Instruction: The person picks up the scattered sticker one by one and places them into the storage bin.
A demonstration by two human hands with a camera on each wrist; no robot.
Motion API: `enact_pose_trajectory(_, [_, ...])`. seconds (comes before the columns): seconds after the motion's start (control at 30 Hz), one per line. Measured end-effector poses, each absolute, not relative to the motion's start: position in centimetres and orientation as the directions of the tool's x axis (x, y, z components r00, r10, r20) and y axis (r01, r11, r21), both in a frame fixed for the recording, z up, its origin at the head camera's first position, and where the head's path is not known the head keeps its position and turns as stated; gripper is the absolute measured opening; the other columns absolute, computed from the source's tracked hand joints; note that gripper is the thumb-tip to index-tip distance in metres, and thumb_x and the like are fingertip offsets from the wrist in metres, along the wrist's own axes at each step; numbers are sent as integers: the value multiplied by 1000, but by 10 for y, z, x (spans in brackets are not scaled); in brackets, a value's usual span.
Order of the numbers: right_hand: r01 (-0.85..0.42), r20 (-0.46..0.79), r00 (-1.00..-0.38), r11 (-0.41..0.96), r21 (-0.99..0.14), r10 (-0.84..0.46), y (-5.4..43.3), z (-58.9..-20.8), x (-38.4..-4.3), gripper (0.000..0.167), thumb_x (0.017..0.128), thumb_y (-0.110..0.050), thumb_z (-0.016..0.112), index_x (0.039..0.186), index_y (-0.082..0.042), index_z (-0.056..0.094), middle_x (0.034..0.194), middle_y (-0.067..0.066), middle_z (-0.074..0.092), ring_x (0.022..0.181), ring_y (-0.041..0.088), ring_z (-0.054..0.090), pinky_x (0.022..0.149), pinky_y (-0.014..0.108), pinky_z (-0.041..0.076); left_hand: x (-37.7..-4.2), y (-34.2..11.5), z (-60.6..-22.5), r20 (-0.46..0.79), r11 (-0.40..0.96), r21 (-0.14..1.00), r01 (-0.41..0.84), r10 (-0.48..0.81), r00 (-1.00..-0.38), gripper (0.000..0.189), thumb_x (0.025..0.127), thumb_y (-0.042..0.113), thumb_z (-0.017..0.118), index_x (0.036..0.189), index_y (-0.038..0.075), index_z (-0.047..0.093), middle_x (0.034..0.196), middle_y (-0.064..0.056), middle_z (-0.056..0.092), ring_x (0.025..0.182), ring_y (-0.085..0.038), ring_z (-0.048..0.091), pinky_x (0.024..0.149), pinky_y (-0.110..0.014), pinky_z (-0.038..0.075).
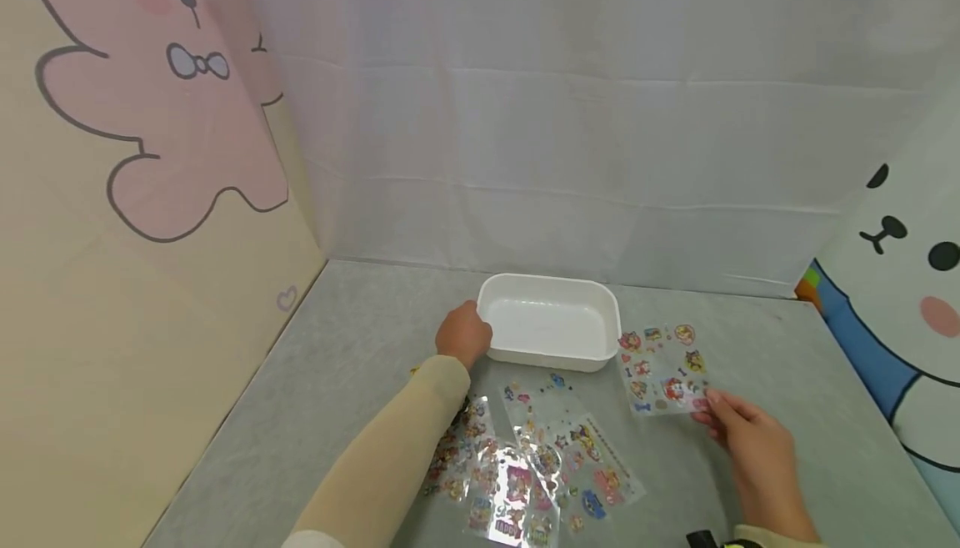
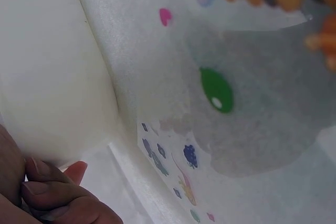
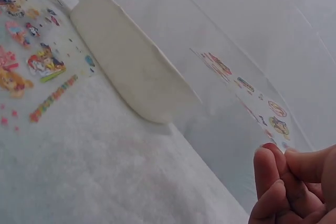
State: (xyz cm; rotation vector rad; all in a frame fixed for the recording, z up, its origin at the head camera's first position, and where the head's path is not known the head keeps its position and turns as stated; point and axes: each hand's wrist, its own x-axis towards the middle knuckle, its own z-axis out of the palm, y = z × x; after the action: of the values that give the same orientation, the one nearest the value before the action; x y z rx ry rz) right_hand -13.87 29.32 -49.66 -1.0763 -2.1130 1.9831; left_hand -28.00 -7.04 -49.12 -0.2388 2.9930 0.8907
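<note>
A white plastic tray [image 1: 551, 359] stands near the back of the table. My left hand [image 1: 463, 334] holds its left end, fingers curled at the rim; the left wrist view shows the fingers [image 2: 58, 192] bunched against the tray wall [image 2: 58, 77]. Between thumb and forefinger, my right hand [image 1: 756, 444] pinches the lower right corner of a clear sticker sheet [image 1: 656, 369] with cartoon pictures. The sheet is just right of the tray, and in the right wrist view it tilts up beyond the fingertips. My left forearm partly hides other sticker sheets [image 1: 517, 490] lying in front of the tray.
Several clear sticker sheets overlap on the grey table [image 1: 330, 381], some shining with glare. A white curtain [image 1: 570, 131] hangs along the back edge. Printed cartoon panels stand at the left [image 1: 172, 281] and right [image 1: 900, 314] sides.
</note>
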Motion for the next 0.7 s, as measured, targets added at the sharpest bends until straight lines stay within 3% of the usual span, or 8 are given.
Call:
enact_pose_trajectory(0.27, [347,-366,-794,-133,-928,486,270,-478,-161,48,102,-31,66,138,0,61,86,-10,73,79,7,71,70,24,56,-279,-69,-490,-57,826,543,-148,-140,-989,39,94,11,60,132,1,65,117,-17,71,104,-33,68,86,-50,55])
enact_pose_trajectory(0.43, [251,-326,-839,-222,-942,435,250,-461,-174,37,102,-24,66,131,-1,64,86,-8,74,77,6,72,69,22,56,-277,-69,-490,-63,827,541,-151,-139,-988,43,95,11,59,136,1,63,124,-17,70,110,-34,67,90,-50,54])
enact_pose_trajectory(0.7, [260,-324,-862,-209,-943,390,214,-459,-203,41,106,-24,62,138,1,59,87,-9,73,81,4,72,73,21,55,-279,-70,-490,-52,825,547,-143,-137,-989,38,95,10,60,132,1,66,118,-16,71,104,-33,69,85,-50,55])
